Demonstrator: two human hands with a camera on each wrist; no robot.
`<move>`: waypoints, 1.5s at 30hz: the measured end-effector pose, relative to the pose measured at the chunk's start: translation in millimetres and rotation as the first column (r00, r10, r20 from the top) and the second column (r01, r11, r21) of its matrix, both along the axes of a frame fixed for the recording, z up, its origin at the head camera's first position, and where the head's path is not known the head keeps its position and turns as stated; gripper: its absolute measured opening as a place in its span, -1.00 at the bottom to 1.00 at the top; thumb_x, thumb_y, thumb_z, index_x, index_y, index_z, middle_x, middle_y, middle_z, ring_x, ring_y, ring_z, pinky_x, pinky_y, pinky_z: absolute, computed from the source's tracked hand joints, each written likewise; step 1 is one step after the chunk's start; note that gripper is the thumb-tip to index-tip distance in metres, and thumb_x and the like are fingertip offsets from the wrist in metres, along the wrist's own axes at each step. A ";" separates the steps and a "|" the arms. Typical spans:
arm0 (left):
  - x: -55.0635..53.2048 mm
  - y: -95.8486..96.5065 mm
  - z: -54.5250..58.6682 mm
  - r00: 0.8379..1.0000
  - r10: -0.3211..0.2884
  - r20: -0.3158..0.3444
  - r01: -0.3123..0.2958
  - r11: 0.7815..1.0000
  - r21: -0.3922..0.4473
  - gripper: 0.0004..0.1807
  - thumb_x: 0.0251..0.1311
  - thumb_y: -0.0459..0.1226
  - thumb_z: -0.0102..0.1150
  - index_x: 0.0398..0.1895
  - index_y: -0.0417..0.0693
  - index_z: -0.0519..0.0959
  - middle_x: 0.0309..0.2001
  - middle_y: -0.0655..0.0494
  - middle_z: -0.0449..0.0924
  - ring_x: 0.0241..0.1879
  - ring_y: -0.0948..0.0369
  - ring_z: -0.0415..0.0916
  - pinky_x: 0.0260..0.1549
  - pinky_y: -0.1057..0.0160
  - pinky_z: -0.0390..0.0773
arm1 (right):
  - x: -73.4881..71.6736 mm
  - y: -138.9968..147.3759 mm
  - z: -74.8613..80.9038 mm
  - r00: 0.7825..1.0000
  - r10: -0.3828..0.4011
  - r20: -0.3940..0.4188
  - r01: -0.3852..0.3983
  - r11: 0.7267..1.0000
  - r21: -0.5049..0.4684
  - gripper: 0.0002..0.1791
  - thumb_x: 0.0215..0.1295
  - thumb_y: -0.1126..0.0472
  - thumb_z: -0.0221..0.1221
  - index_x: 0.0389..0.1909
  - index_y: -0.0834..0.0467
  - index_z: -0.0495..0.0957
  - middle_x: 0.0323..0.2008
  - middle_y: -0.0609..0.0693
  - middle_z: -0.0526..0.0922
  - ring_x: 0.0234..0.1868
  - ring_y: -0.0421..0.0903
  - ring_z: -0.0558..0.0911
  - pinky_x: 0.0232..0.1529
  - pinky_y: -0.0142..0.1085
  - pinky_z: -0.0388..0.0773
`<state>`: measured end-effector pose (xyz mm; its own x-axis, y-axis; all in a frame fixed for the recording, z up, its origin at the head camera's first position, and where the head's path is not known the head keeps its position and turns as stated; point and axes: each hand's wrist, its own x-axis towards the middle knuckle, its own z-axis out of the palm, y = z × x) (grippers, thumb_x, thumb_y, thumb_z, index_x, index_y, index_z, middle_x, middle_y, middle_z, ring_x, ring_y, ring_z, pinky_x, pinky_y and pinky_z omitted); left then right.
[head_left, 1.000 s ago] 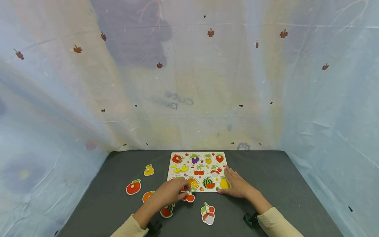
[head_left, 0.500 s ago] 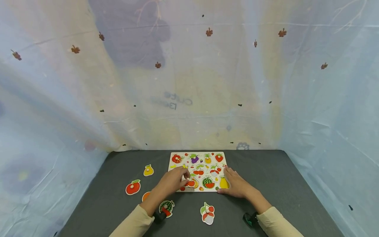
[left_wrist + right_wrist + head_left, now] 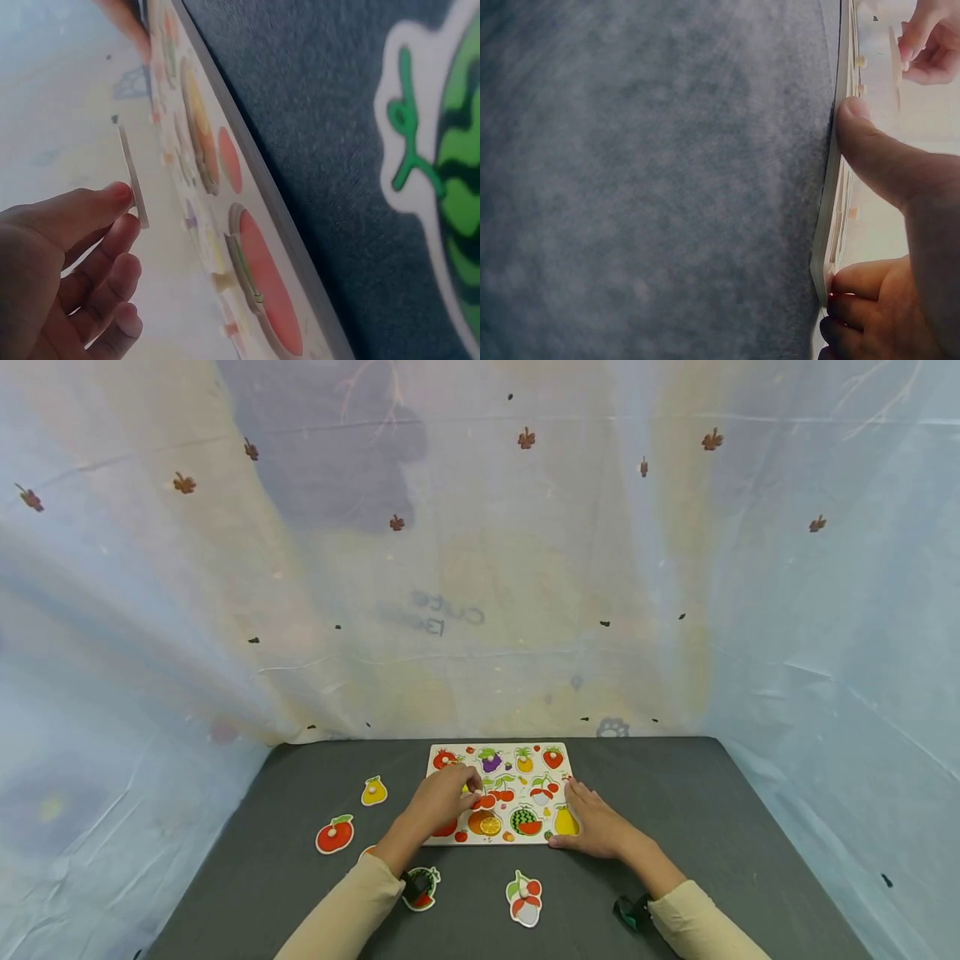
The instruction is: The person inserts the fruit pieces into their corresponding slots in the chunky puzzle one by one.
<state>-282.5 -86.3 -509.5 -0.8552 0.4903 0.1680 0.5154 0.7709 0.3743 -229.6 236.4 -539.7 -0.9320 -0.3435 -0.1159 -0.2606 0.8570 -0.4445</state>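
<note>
A white fruit puzzle board [image 3: 468, 839] lies on the dark table, printed with fruit pictures. Above its left half my left hand [image 3: 447, 795] pinches a cherry puzzle piece [image 3: 486, 802] by its knob. In the left wrist view that thin piece [image 3: 133, 176] shows edge-on between thumb and fingertips, raised off the board. My right hand [image 3: 597, 827] rests on the board's right edge with its fingers spread; the right wrist view shows its thumb [image 3: 862, 124] along the near edge and the other fingers at the corner.
Loose pieces lie left of the board: a pear [image 3: 374, 791], a red fruit [image 3: 334, 834], an orange one mostly behind the left wrist, and a watermelon [image 3: 423, 900] partly under the wrist strap. A red-and-white fruit piece [image 3: 524, 900] lies in front. A patterned curtain [image 3: 480, 568] hangs behind.
My left hand has carried the cherry piece from the board's near left edge up and away over the board. The right hand stays at the right edge.
</note>
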 end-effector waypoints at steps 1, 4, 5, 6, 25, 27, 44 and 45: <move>-2.0 0.9 -0.6 1.000 0.001 0.004 -0.001 1.000 -0.003 -0.86 0.33 -0.19 0.52 -0.25 0.16 0.68 -0.28 0.28 0.63 -0.31 0.31 0.51 -0.28 0.24 0.57 | -0.3 0.2 -0.6 1.000 0.000 -0.001 0.000 1.000 0.001 0.30 0.28 -0.32 0.43 0.67 0.41 -0.01 0.69 0.33 0.03 0.70 0.28 0.03 0.64 0.19 -0.03; -7.0 4.6 -2.0 1.000 0.006 0.022 -0.006 1.000 -0.018 -0.87 0.35 -0.20 0.50 -0.24 0.16 0.68 -0.27 0.28 0.62 -0.32 0.32 0.49 -0.29 0.26 0.56 | -1.1 0.7 -1.6 1.000 0.000 -0.002 0.000 1.000 0.003 0.30 0.28 -0.33 0.43 0.67 0.40 0.00 0.69 0.33 0.03 0.70 0.28 0.03 0.64 0.18 -0.02; -9.0 5.8 -2.8 1.000 0.007 0.026 -0.007 1.000 -0.028 -0.88 0.36 -0.19 0.49 -0.24 0.16 0.68 -0.27 0.28 0.61 -0.32 0.32 0.49 -0.30 0.26 0.56 | -1.3 1.0 -1.9 1.000 0.000 -0.004 0.000 1.000 0.003 0.30 0.28 -0.33 0.43 0.67 0.41 0.00 0.69 0.33 0.03 0.70 0.28 0.03 0.63 0.18 -0.02; -10.7 7.4 -3.2 0.999 0.011 0.030 -0.010 0.999 -0.039 -0.88 0.37 -0.19 0.48 -0.24 0.17 0.67 -0.27 0.29 0.61 -0.32 0.33 0.48 -0.29 0.27 0.56 | -1.5 1.2 -2.1 1.000 0.001 -0.004 -0.001 1.000 0.003 0.30 0.28 -0.33 0.43 0.67 0.41 0.00 0.69 0.34 0.03 0.70 0.28 0.04 0.63 0.18 -0.02; -34.9 29.6 -7.3 0.994 0.031 0.102 -0.021 0.995 -0.097 -0.92 0.45 -0.14 0.40 -0.12 0.14 0.71 -0.23 0.31 0.64 -0.32 0.34 0.54 -0.34 0.25 0.57 | -2.7 1.7 -0.8 1.000 0.025 -0.014 -0.025 1.000 -0.006 0.29 0.29 -0.33 0.42 0.66 0.43 0.01 0.68 0.36 0.03 0.69 0.32 0.05 0.63 0.20 -0.01; -35.0 30.4 -7.5 0.994 0.033 0.101 -0.022 0.995 -0.102 -0.93 0.46 -0.14 0.39 -0.11 0.14 0.70 -0.23 0.31 0.64 -0.32 0.34 0.54 -0.34 0.25 0.56 | -2.7 1.3 -0.3 1.000 0.028 -0.012 -0.028 1.000 -0.011 0.29 0.29 -0.33 0.42 0.66 0.43 0.00 0.68 0.36 0.02 0.69 0.32 0.04 0.62 0.21 -0.01; -37.2 39.6 -11.4 0.990 0.042 0.134 -0.028 0.994 -0.104 -0.94 0.45 -0.16 0.40 -0.13 0.13 0.72 -0.25 0.29 0.66 -0.29 0.32 0.56 -0.28 0.24 0.58 | 1.2 -0.5 2.8 1.000 0.019 -0.017 -0.019 0.999 -0.026 0.27 0.29 -0.28 0.45 0.65 0.44 0.02 0.67 0.38 0.03 0.69 0.33 0.05 0.63 0.21 -0.02; -37.7 40.0 -11.9 0.990 0.041 0.138 -0.027 0.994 -0.102 -0.94 0.45 -0.16 0.40 -0.13 0.12 0.72 -0.25 0.29 0.66 -0.30 0.32 0.56 -0.28 0.23 0.58 | 1.7 -0.6 3.2 1.000 0.018 -0.015 -0.018 0.999 -0.029 0.27 0.29 -0.28 0.45 0.65 0.44 0.03 0.67 0.38 0.03 0.69 0.33 0.05 0.62 0.22 -0.02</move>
